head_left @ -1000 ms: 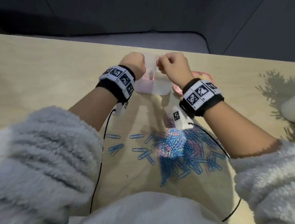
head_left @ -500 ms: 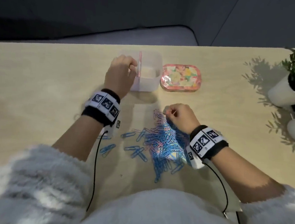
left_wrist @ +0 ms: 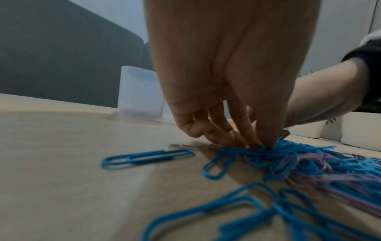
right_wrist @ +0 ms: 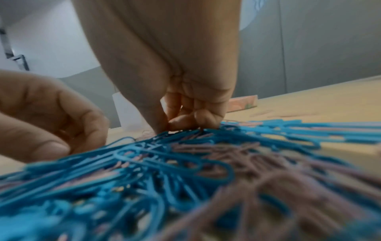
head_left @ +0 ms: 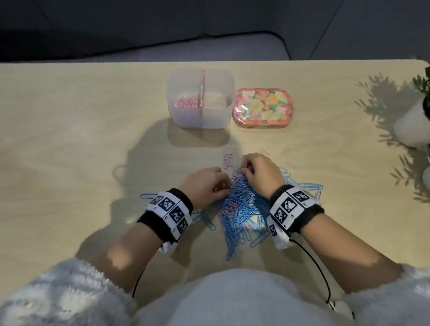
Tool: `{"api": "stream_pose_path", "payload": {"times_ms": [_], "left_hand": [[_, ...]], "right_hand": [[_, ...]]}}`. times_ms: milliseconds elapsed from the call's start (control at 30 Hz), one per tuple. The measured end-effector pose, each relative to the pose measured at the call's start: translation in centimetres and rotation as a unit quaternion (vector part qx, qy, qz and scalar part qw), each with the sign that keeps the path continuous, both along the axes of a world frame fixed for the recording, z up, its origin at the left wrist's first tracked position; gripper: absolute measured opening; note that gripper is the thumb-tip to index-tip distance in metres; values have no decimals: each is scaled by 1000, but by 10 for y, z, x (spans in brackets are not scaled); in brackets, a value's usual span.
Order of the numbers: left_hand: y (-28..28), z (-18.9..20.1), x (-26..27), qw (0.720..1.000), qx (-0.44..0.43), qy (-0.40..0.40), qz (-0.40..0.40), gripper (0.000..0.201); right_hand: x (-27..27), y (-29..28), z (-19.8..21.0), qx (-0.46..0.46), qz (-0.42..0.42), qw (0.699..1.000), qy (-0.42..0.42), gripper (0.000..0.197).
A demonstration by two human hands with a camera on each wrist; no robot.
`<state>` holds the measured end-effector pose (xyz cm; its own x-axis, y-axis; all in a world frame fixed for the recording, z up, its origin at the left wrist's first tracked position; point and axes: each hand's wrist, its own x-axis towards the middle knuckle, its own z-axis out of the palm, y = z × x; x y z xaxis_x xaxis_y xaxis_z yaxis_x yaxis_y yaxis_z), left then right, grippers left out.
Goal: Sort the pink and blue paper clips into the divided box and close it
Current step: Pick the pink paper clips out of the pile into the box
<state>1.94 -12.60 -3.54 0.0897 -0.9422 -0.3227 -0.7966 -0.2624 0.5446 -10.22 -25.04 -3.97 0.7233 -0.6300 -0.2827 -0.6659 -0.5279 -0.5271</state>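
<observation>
Paper clips [head_left: 240, 212], no legible writing

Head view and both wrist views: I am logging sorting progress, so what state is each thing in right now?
Translucent plastic divided box: open, pink clips in left compartment, right looks empty.
Floral-patterned lid: off, flat on the table right of the box.
Mixed pile of blue and pink paper clips: unsorted on the table.
Left hand: fingertips in the pile.
Right hand: pinching at clips.

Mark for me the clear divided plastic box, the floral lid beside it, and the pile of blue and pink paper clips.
Clear divided plastic box [head_left: 198, 121]: head view, near wall.
Floral lid [head_left: 263, 106]: head view, top middle.
Pile of blue and pink paper clips [head_left: 240, 212]: head view, pile's centre.
</observation>
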Motion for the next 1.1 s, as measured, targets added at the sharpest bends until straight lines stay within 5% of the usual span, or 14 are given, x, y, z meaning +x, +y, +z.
{"api": "stream_pose_path", "payload": {"times_ms": [200, 333, 567, 967, 1100], "left_hand": [[-17, 8, 18, 997, -59, -20, 36, 24], [-37, 23, 21, 996, -48, -48, -53, 65], [-48, 10, 32, 985, -36, -127, -112, 23], [-35, 4, 19, 978, -6, -191, -88, 26], [-36, 5, 16, 997, -16, -73, 13, 20]], "right_hand": [[-22, -9, 10, 46, -96, 991, -82, 13], [-34, -20, 11, 36, -121, 991, -41, 15], [-5, -29, 14, 22, -115, 991, -64, 21], [32, -21, 6, 21, -43, 997, 61, 7], [22, -26, 12, 37, -40, 998, 42, 10]]}}
